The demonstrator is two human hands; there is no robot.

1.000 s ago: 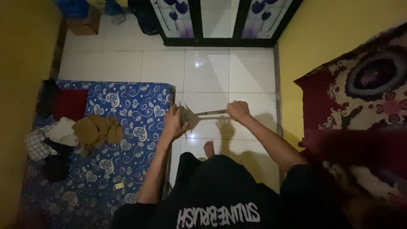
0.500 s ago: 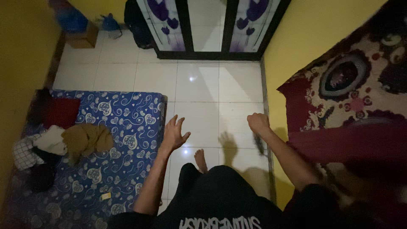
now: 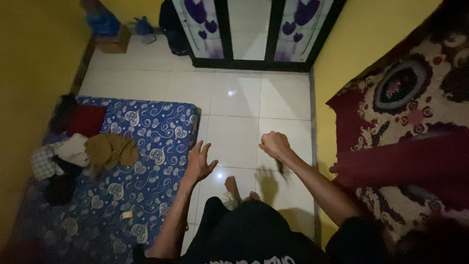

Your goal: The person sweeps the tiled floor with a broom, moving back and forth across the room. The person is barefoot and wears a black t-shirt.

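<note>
Over a white tiled floor (image 3: 234, 127) beside the blue mattress (image 3: 146, 137), we hold our left hand (image 3: 199, 162) spread and empty, our right hand (image 3: 274, 145) fisted around a dark, blurred thing (image 3: 282, 167), no work yet visible.

Blue patterned mattress (image 3: 146, 127) on white tiled floor (image 3: 234, 122); clothes pile (image 3: 83, 151) on mattress.

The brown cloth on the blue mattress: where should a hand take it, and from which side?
Probably pinch a raised fold near the middle of the brown cloth, coming from above and from the floor side. It lies crumpled in a loose heap on the mattress, so folds stand up; a white cloth touches its left edge, while that side is free.
</note>
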